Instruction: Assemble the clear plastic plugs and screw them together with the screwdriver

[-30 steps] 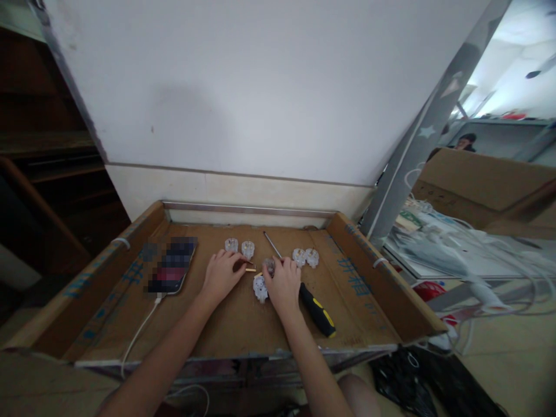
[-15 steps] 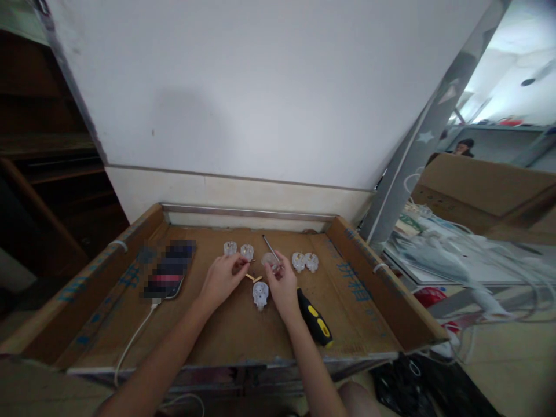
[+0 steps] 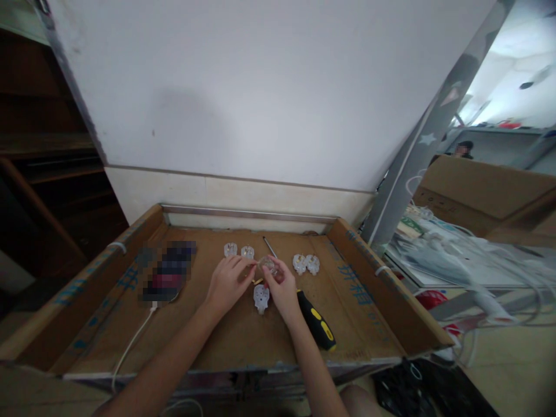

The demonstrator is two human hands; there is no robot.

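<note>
Between the thumb and fingers of my right hand (image 3: 282, 288) is a clear plastic plug shell (image 3: 266, 266), held just above the cardboard. The pinched fingertips of my left hand (image 3: 231, 282) meet the shell's left side; the small thin metal piece in them is mostly hidden. Just below lie small brass pieces (image 3: 258, 281) and a whitish plug part (image 3: 261, 298). A screwdriver with a black and yellow handle (image 3: 319, 324) lies by my right wrist, its shaft passing behind my right hand.
Two clear plug parts (image 3: 238, 251) sit behind my left hand, and two more (image 3: 306, 264) are to the right. A phone (image 3: 169, 272) with a white cable lies at left. Cardboard walls (image 3: 386, 289) edge the work surface. A person (image 3: 464, 149) is far back at right.
My left hand has moved right, bringing its fingertips from beside the shell to touching it. My right hand has tilted the shell slightly toward the left hand.
</note>
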